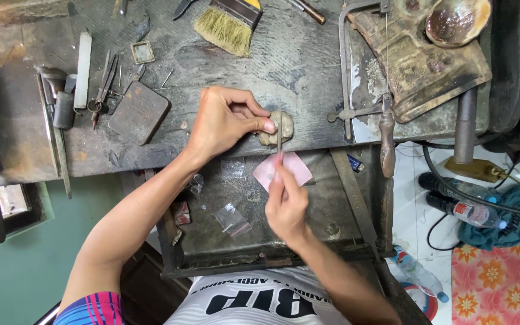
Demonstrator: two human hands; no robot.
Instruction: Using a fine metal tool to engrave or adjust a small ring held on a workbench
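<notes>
the left hand (227,120) rests on the front edge of the dark, scarred workbench (308,66), its fingers curled and pinched on a small pale lump (279,127) that sits at the bench edge. what the fingertips grip against that lump is too small to make out. the right hand (286,203) is closed around a thin metal file (279,141), held upright, with its tip against the lump just beside the left thumb.

under the hands an open drawer (356,210) sticks out from below the bench. a pink sheet of paper (293,167) lies in it, directly beneath the file, and 1 small clear plastic bag (233,219) lies nearer the body.

on the bench, well apart from the hands, a flat dark metal tin (139,111) lies to the left, with a pair of pliers (102,87) beside it. a bristle brush (227,25) lies at the far edge. to the right a saw frame (347,72) with a wooden handle hangs over the bench edge, next to a worn block (419,66) carrying a shallow bowl (455,21).
</notes>
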